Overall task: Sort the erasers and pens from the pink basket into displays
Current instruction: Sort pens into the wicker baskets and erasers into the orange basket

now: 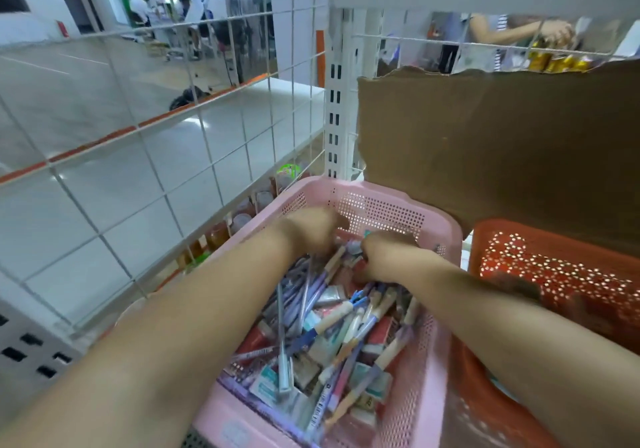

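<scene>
The pink basket [381, 205] stands in front of me, filled with a jumble of several pens [311, 295] and boxed erasers [379, 335]. Both my hands reach into its far end. My left hand [311, 229] has its fingers curled down into the pile, and blur hides what they hold. My right hand [384, 253] is close beside it, fingers curled among pens and small items near a pale cap. The fingertips of both hands are buried in the heap.
An orange perforated basket [554, 274] sits to the right, under a torn cardboard sheet [502, 142]. A white wire grid panel [156, 170] runs along the left, with bottles [242, 219] behind it. White shelf uprights [339, 101] stand behind the basket. People are in the far background.
</scene>
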